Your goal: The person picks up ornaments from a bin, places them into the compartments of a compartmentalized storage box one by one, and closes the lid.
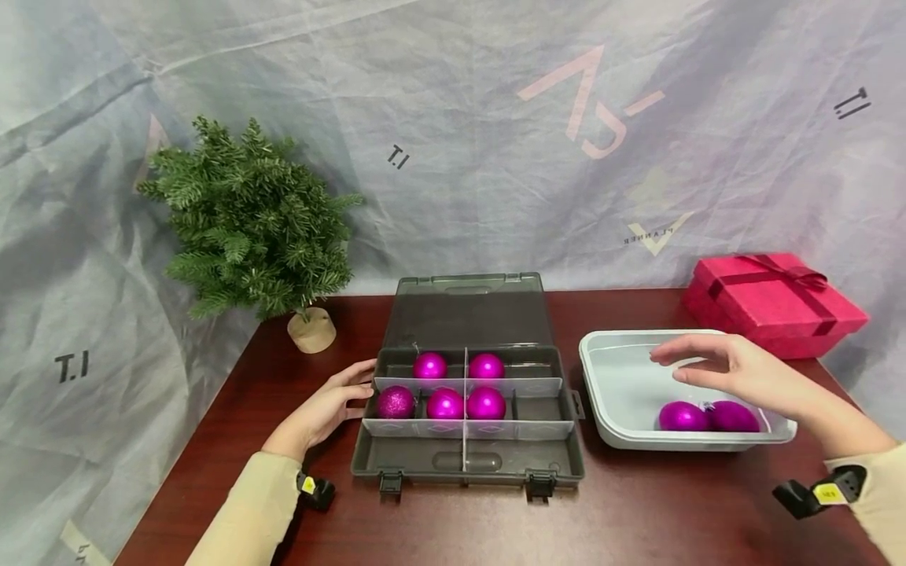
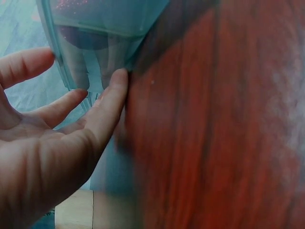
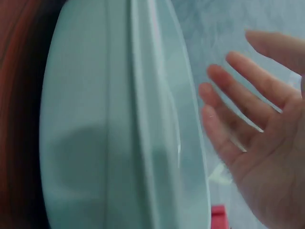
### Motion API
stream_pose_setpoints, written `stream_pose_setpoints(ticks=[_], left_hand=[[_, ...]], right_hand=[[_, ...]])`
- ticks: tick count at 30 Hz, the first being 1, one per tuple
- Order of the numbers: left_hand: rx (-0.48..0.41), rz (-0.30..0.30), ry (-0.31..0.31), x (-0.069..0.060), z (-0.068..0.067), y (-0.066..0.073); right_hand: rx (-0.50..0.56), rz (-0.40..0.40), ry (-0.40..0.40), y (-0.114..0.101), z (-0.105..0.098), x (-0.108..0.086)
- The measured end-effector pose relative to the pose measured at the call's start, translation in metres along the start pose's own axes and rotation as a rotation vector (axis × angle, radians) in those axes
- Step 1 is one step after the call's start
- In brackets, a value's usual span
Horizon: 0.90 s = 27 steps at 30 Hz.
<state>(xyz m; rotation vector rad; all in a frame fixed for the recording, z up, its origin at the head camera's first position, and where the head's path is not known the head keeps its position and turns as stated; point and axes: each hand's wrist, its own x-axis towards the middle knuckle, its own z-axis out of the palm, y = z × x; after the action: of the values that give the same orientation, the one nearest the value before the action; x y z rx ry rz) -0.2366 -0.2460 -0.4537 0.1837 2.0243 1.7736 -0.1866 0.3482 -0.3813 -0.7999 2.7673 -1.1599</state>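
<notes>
In the head view my left hand point(image 1: 333, 405) rests its fingertips against the left side of a dark see-through compartment box point(image 1: 410, 454), whose lid lies back. The left wrist view shows these fingers point(image 2: 107, 112) touching the box wall, not curled round it. Two magenta Christmas baubles sit in the box's back row; the middle row holds a glittery bauble point(image 1: 395, 402) and two shiny ones, one being the bauble point(image 1: 486, 403) right of the divider. My right hand point(image 1: 736, 369) hovers with loosely extended fingers over a pale plastic basin point(image 1: 616, 393), holding nothing. Two baubles point(image 1: 683, 417) lie inside it.
A small artificial fir tree point(image 1: 255, 228) on a wooden base stands at the back left. Behind the basin sits a red gift box point(image 1: 775, 303) with a ribbon. A grey printed cloth point(image 1: 453, 141) hangs behind the dark red wooden table point(image 1: 481, 523).
</notes>
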Motion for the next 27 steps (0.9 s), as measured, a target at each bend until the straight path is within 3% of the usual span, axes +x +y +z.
stream_pose_setpoints(ticks=[7, 11, 15, 21, 27], left_hand=[[0.002, -0.009, 0.021, -0.004, -0.005, 0.002], [0.003, 0.000, 0.000, -0.004, -0.004, 0.002], [0.001, -0.001, 0.004, -0.002, -0.002, 0.001], [-0.001, 0.006, 0.000, -0.001, 0.000, 0.001], [-0.005, 0.012, -0.007, -0.001, 0.002, 0.003]], right_hand=[[-0.095, -0.097, -0.217, 0.030, 0.007, -0.002], [-0.108, -0.166, -0.293, 0.041, 0.009, -0.004], [-0.122, -0.207, -0.333, 0.048, 0.008, -0.004], [-0.118, -0.194, -0.374, 0.053, 0.005, -0.005], [-0.140, -0.155, -0.317, 0.049, 0.003, -0.005]])
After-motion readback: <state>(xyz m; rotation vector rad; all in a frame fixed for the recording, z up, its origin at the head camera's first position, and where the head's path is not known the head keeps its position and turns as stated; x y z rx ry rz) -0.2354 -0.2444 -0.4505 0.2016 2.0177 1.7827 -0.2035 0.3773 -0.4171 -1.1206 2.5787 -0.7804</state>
